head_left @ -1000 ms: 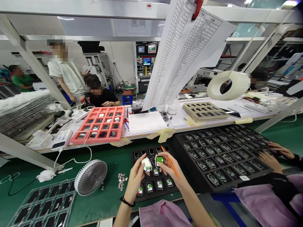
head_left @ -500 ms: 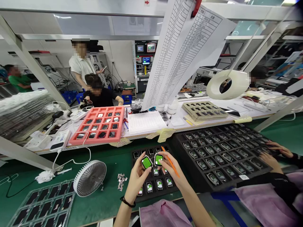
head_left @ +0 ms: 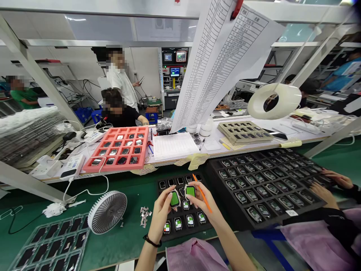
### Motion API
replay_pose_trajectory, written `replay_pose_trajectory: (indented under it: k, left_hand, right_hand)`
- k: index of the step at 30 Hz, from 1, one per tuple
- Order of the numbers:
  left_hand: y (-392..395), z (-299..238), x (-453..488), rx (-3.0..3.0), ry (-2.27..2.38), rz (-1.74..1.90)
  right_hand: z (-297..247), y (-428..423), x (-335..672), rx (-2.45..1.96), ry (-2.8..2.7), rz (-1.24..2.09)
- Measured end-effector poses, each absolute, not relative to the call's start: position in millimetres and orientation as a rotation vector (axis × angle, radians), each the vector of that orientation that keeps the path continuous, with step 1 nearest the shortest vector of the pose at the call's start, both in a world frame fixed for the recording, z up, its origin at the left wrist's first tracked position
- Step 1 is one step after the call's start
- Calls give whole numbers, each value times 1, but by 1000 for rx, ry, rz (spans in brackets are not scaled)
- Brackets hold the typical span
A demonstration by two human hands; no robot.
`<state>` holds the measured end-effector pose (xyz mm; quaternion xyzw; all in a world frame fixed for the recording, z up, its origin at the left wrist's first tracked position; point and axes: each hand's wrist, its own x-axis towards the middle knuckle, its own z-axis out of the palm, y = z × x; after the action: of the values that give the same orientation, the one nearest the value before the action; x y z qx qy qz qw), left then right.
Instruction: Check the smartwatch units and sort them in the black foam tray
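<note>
My left hand (head_left: 161,205) grips a smartwatch (head_left: 174,198) by its edges, thumb against its lit green screen. In my right hand (head_left: 204,197) is a second smartwatch (head_left: 190,191), also showing green, with the thumb over the screen's lower part. An orange stick-like tool (head_left: 203,195) is tucked between the fingers of that same hand. Both watches are held close together above a black foam tray (head_left: 183,223). Several more watch bodies sit in its slots, dark-screened at the back and lit green and white at the front.
Left of the tray lie small metallic pieces (head_left: 145,216), a round white fan (head_left: 107,212) and a clear plastic tray (head_left: 52,246). A large black tray (head_left: 234,210) of watches stands at right, with a co-worker's hands (head_left: 324,194) over it. Behind is a pink tray (head_left: 135,162) on a shelf.
The left watch has tilted and the thumbs have moved onto the screens, which now show mostly plain green. In the background, a standing person in white has shifted to the right.
</note>
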<state>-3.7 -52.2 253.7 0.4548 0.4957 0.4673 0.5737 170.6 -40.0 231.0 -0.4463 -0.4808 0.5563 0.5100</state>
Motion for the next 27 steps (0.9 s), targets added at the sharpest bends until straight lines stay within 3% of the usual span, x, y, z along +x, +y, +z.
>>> replay_pose_trajectory:
  k: [27]
  left_hand:
    - [-49,245,-3,1088,1128,1080]
  right_hand:
    - [230,-41,174,-1067,-1111,1336]
